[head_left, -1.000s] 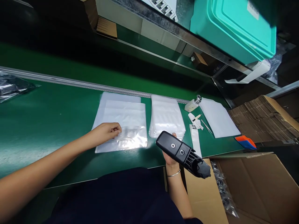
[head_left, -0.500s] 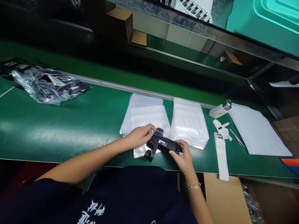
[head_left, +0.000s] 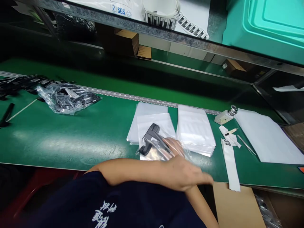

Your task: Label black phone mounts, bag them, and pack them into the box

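A black device (head_left: 152,133) with a small white label lies inside a clear plastic bag (head_left: 155,152), over the stacked bags. My right hand (head_left: 174,147) shows through the film, its fingers closed around the device's near end. Crossing over my right wrist is my left hand (head_left: 182,174), close to the bag's near side and smeared by motion. Its fingertips point right, and whether they grip the film cannot be made out. Beneath and behind is a stack of clear bags (head_left: 152,109); a second, thicker bag stack (head_left: 196,126) sits to the right.
A white bottle (head_left: 223,117), tweezers (head_left: 247,145), a paper strip (head_left: 230,164) and white sheets (head_left: 268,136) lie at right. Bagged black parts (head_left: 68,98) rest at left. A metal shelf edge (head_left: 133,27) with a turquoise bin (head_left: 261,28) overhangs. A cardboard flap (head_left: 237,205) stands below the table edge.
The device, held bare between both hands before, now sits within the clear bag. My left hand has swung right, from the device's far end to above my right wrist. The view has shifted slightly.
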Action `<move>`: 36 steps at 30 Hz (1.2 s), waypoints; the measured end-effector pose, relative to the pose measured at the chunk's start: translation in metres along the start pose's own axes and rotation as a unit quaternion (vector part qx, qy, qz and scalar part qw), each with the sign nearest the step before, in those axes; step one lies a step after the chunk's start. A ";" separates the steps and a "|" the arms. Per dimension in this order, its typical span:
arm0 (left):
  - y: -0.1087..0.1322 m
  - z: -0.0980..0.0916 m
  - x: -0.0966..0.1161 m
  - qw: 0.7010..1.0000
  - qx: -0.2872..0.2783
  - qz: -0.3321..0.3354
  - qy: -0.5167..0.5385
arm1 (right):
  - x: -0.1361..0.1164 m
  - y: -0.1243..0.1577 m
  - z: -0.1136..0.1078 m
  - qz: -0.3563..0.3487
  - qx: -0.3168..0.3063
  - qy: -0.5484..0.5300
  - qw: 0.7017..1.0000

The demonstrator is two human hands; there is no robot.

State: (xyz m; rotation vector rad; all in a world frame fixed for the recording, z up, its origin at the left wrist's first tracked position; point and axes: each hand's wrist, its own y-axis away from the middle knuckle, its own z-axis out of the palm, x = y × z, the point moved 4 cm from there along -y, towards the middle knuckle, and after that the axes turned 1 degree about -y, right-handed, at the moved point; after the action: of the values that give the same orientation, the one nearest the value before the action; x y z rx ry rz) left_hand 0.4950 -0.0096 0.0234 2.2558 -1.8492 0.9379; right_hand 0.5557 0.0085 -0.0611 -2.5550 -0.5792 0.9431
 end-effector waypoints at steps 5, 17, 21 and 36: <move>0.028 -0.049 0.002 0.999 0.006 0.032 -0.015 | -0.021 -0.009 -0.023 -0.153 -0.062 0.069 0.984; 0.096 -0.054 -0.082 0.872 0.061 -0.363 0.324 | -0.008 -0.005 -0.105 0.038 0.202 -0.054 0.977; 0.094 -0.032 -0.072 0.845 0.138 -0.406 0.320 | -0.035 0.000 -0.102 -0.008 0.093 -0.020 0.995; 0.061 0.033 -0.124 0.977 0.005 -0.120 -0.176 | 0.000 0.213 -0.299 0.305 0.411 0.063 0.857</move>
State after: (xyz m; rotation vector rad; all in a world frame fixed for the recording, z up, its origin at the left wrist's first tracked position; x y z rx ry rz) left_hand 0.4423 0.0666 -0.0838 2.7173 -1.6261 0.5380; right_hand 0.8109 -0.2286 0.0553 -1.9529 0.6178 0.9135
